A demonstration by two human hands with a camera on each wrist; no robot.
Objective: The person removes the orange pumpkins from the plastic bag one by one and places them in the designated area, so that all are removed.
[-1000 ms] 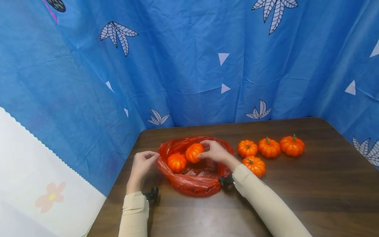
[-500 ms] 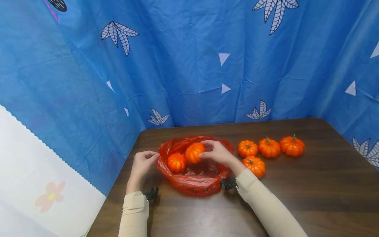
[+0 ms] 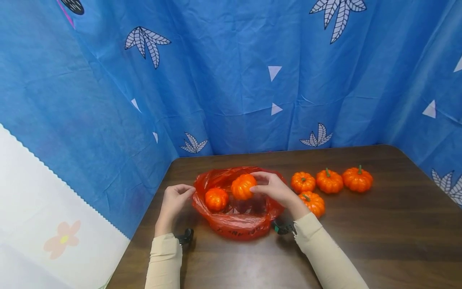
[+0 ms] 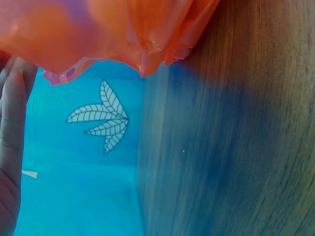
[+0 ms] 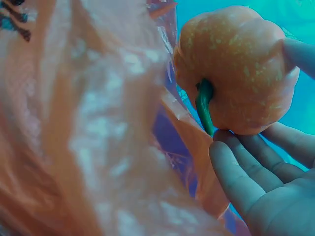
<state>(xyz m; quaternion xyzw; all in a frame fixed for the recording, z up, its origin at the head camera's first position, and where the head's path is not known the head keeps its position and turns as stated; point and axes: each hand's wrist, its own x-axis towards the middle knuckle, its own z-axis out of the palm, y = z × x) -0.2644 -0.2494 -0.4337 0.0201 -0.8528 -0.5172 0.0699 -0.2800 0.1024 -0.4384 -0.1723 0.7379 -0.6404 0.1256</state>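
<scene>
A red plastic bag [image 3: 238, 226] lies on the table with its mouth spread wide. One small orange pumpkin [image 3: 216, 199] is inside, toward the left. My left hand [image 3: 175, 200] pinches the bag's left rim between thumb and fingertips; in the left wrist view only part of that hand [image 4: 11, 123] shows. Over the mouth, my right hand [image 3: 272, 188] holds a second pumpkin [image 3: 243, 186] from its right side. The right wrist view shows this pumpkin [image 5: 241, 69] with its green stem [image 5: 204, 105] pointing down, thumb and fingers on either side.
Right of the bag sit several more pumpkins: three in a back row, ending with one at the far right [image 3: 357, 179], and one nearer [image 3: 313, 204], partly behind the right wrist. A blue leaf-print curtain [image 3: 231, 80] hangs along the table's [image 3: 397, 224] back and sides.
My right hand has drifted slightly to the right with the pumpkin, which has turned a little. The left hand stays at the rim.
</scene>
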